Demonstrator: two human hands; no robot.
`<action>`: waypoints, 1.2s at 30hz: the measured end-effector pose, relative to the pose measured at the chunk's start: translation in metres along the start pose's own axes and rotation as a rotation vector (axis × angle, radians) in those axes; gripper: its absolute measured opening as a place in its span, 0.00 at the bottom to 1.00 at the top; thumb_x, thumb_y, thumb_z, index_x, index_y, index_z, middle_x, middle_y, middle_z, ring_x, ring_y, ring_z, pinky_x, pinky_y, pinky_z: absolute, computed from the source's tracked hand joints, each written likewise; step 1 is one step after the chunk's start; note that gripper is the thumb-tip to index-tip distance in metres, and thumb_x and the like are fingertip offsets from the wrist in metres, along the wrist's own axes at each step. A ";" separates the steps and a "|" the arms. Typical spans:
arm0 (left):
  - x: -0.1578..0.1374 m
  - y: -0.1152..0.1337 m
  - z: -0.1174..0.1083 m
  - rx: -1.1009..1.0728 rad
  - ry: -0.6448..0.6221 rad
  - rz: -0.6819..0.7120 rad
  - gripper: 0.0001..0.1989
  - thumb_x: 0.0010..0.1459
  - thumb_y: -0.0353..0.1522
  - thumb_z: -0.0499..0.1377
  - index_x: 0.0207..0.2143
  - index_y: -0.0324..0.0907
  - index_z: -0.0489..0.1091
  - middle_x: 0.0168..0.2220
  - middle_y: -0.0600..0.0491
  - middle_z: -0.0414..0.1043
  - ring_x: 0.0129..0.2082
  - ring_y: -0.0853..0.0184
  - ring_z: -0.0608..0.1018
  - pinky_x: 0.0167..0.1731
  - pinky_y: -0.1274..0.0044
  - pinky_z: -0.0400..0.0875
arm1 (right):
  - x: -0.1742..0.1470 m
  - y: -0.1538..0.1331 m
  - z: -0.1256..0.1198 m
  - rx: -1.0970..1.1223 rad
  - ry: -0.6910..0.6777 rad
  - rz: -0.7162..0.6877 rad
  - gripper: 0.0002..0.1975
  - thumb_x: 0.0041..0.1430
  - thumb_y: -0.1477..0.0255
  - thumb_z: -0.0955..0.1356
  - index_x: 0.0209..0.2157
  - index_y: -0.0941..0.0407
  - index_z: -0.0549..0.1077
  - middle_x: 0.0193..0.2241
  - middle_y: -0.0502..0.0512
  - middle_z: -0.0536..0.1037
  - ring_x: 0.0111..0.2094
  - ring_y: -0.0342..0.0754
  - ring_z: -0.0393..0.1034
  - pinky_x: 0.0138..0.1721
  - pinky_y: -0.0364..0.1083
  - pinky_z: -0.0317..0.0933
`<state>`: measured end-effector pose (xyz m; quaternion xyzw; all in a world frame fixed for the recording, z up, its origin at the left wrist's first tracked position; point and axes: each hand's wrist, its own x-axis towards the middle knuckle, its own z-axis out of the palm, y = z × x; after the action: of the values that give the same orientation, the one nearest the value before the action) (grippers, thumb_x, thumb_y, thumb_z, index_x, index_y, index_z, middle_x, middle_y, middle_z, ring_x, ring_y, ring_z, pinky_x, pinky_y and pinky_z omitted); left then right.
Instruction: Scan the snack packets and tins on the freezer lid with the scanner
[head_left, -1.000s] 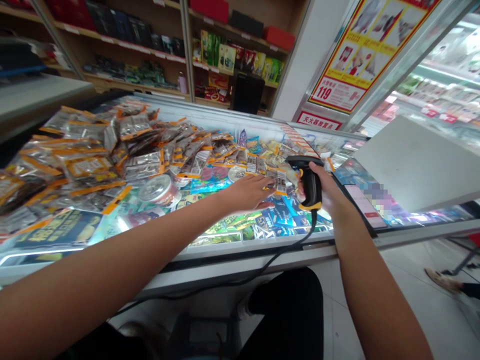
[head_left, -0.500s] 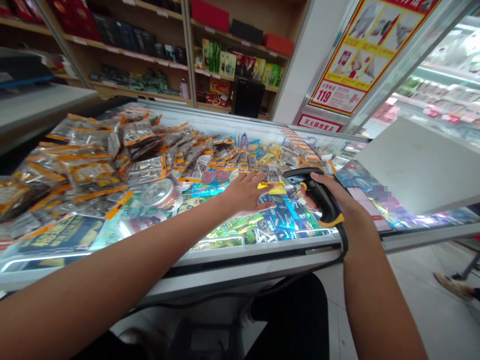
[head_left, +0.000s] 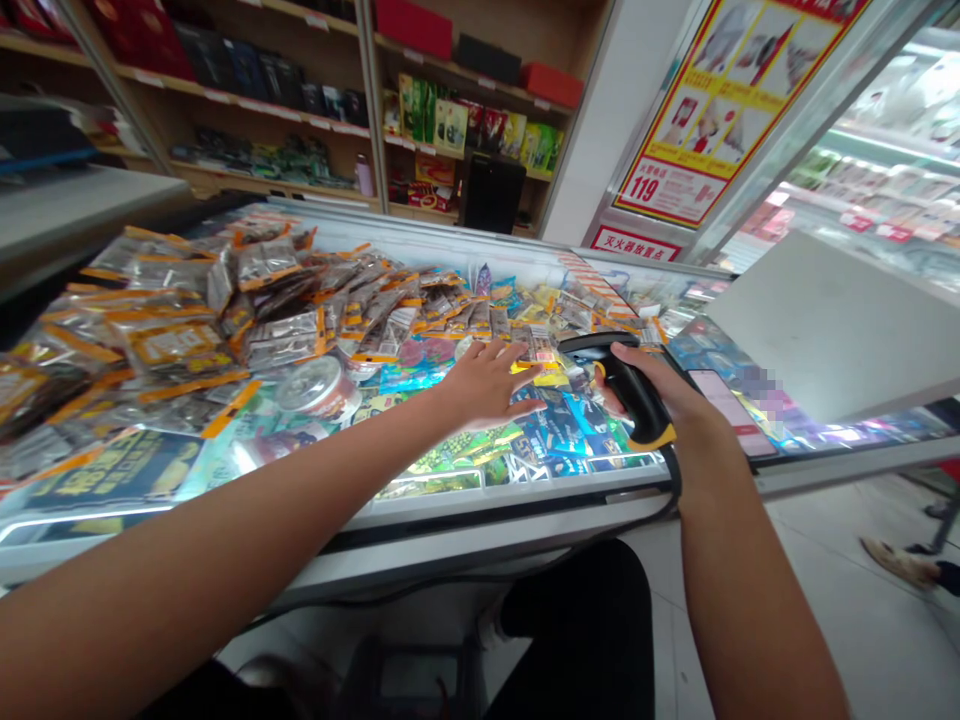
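Note:
My right hand (head_left: 660,385) is wrapped round a black and yellow barcode scanner (head_left: 634,395), whose head points left. Its cable runs down over the counter's front edge. Palm down, my left hand (head_left: 491,385) has its fingers spread over the glass top, close to a small packet with a barcode label (head_left: 534,343). Whether the fingers touch that packet I cannot tell. Clear packets with orange edges (head_left: 300,340) lie in a long heap from the left to the middle. A phone (head_left: 731,412) rests on the glass beside my right wrist.
The glass counter (head_left: 420,535) shows colourful snack bags (head_left: 562,430) and round tubs (head_left: 319,385) beneath or on it. A white panel (head_left: 840,325) stands at the right. Shelves with boxes (head_left: 412,30) line the back. Someone's foot (head_left: 896,562) is on the floor at right.
The view has shifted slightly, so everything sits a little further left. Both hands keep nearly the same pose, and the scanner stays in my right hand.

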<state>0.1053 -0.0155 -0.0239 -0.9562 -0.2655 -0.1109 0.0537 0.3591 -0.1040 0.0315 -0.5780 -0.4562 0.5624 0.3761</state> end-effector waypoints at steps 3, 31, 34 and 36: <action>0.000 0.000 -0.001 0.001 0.000 0.000 0.34 0.67 0.57 0.42 0.68 0.54 0.58 0.70 0.47 0.53 0.66 0.44 0.60 0.61 0.52 0.54 | -0.001 -0.001 0.001 -0.001 0.000 -0.008 0.26 0.63 0.50 0.65 0.28 0.59 0.77 0.16 0.56 0.72 0.17 0.44 0.64 0.20 0.43 0.56; -0.012 -0.023 -0.015 0.198 -0.018 -0.436 0.44 0.60 0.64 0.40 0.58 0.41 0.68 0.53 0.40 0.70 0.57 0.48 0.66 0.54 0.63 0.56 | 0.049 0.008 -0.020 0.182 0.446 -0.298 0.24 0.51 0.47 0.73 0.34 0.54 0.73 0.28 0.52 0.76 0.26 0.45 0.72 0.29 0.44 0.69; -0.015 -0.028 -0.017 0.206 -0.011 -0.449 0.41 0.60 0.63 0.41 0.53 0.41 0.71 0.50 0.40 0.71 0.55 0.49 0.68 0.54 0.62 0.56 | 0.075 0.002 -0.031 0.016 0.558 -0.322 0.25 0.51 0.45 0.72 0.36 0.53 0.73 0.28 0.53 0.77 0.29 0.49 0.73 0.29 0.45 0.68; -0.017 -0.028 -0.018 0.209 0.009 -0.437 0.39 0.62 0.61 0.43 0.52 0.40 0.71 0.50 0.40 0.72 0.55 0.48 0.68 0.54 0.61 0.58 | 0.092 -0.002 -0.035 -0.122 0.572 -0.331 0.25 0.53 0.45 0.70 0.35 0.53 0.73 0.27 0.52 0.77 0.28 0.49 0.72 0.28 0.45 0.66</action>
<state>0.0736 -0.0025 -0.0095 -0.8647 -0.4761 -0.0960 0.1284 0.3895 -0.0135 0.0079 -0.6519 -0.4528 0.2803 0.5398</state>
